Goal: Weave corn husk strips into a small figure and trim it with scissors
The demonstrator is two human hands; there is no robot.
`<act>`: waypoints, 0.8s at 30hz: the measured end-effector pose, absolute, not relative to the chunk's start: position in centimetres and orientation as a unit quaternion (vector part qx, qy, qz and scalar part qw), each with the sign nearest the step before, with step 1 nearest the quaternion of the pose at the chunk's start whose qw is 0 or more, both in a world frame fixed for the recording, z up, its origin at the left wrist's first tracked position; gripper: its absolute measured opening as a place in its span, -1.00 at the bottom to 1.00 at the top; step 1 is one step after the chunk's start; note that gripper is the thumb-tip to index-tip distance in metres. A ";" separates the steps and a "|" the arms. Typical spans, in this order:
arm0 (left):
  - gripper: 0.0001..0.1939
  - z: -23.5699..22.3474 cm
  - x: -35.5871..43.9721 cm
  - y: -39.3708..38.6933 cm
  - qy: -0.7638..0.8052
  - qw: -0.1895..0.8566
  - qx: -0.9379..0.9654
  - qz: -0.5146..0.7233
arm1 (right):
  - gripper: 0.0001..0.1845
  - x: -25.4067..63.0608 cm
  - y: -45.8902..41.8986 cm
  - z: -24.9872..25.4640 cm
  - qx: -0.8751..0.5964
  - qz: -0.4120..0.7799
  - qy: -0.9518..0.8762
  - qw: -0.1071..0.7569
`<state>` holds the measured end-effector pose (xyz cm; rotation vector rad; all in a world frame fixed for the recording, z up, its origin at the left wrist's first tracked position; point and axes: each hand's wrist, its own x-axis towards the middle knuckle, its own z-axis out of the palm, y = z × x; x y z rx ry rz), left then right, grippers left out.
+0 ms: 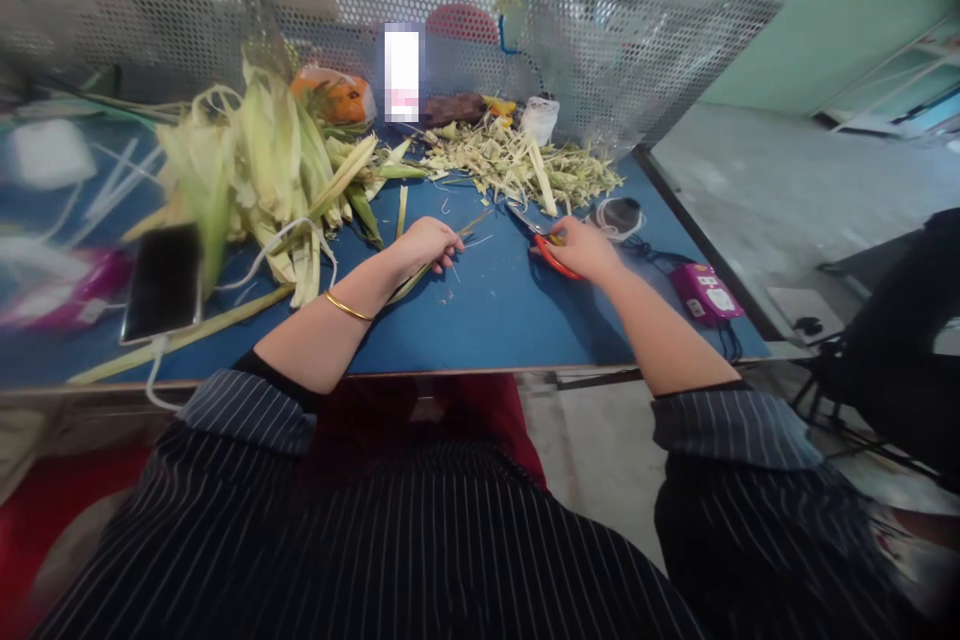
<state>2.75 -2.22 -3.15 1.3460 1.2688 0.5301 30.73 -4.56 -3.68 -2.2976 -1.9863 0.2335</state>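
Observation:
My left hand rests on the blue table with its fingers curled around a thin pale green leaf strip that runs under the palm. My right hand is closed on orange-handled scissors, whose blades point up and left toward the strip's tip. A gold bangle sits on my left wrist.
A heap of long green-yellow leaves lies at the left, a pile of cut scraps at the back. A black phone with a white cable lies at the left. A pink device and a tape roll lie right. Perforated metal screens stand behind.

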 end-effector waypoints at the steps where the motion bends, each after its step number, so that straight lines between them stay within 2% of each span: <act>1: -0.83 -3.2 2.7 -2.2 0.540 0.573 0.573 0.225 | -0.31 31.0 -4.3 -3.7 -0.747 0.058 -0.661 0.034; 5: -0.83 -3.4 2.6 -1.8 0.526 0.584 0.573 0.233 | -0.47 31.0 -4.7 -3.0 -0.718 0.010 -0.695 -0.018; 10: -0.76 -3.2 2.5 -1.6 0.500 0.619 0.551 0.251 | -0.57 29.1 -6.2 -1.2 -0.729 -0.040 -0.680 -0.070; 12: -0.76 -2.8 2.4 -1.7 0.470 0.641 0.545 0.266 | -0.64 27.8 -6.4 -0.6 -0.730 -0.057 -0.680 -0.047; 14: -0.76 -2.3 2.3 -1.9 0.445 0.659 0.538 0.280 | -0.68 26.3 -5.8 -0.2 -0.703 -0.039 -0.708 0.054; 16: -0.73 -1.5 2.1 -2.1 0.437 0.669 0.527 0.289 | -0.73 24.6 -4.8 0.0 -0.638 0.057 -0.746 0.185; 18: -0.73 -0.7 1.9 -2.3 0.435 0.678 0.520 0.285 | -0.78 22.8 -3.7 -0.3 -0.551 0.240 -0.753 0.267; 21: -0.73 -0.2 1.7 -2.2 0.439 0.680 0.510 0.292 | -0.79 20.6 -2.6 -1.3 -0.443 0.445 -0.714 0.310; 24: -0.73 -0.7 1.9 -2.0 0.451 0.676 0.499 0.301 | -0.73 19.6 -2.7 -2.8 -0.419 0.517 -0.651 0.366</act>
